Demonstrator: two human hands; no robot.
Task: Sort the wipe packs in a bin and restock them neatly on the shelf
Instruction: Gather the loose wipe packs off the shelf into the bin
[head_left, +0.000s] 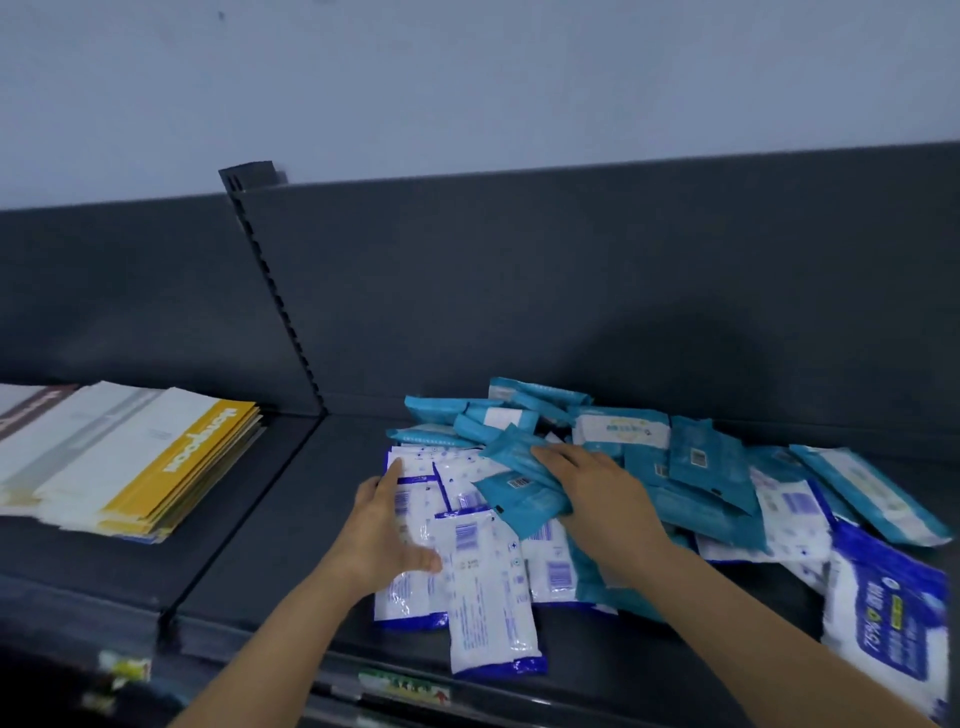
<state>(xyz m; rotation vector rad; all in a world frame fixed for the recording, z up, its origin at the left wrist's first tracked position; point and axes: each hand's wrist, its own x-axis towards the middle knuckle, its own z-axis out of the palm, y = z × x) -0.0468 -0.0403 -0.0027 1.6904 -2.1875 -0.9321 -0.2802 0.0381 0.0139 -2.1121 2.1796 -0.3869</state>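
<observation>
Plainly, the blue-and-white wipe pack (883, 629) at far right reads "75%"

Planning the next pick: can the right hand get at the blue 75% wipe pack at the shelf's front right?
Probably yes. The blue 75% wipe pack lies uncovered at the shelf's front edge; nothing stands between it and the right hand, resting on a teal pack.

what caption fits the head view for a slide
Left hand on white-and-blue wipe packs, right hand on teal packs, jumbled on a dark shelf.
</observation>
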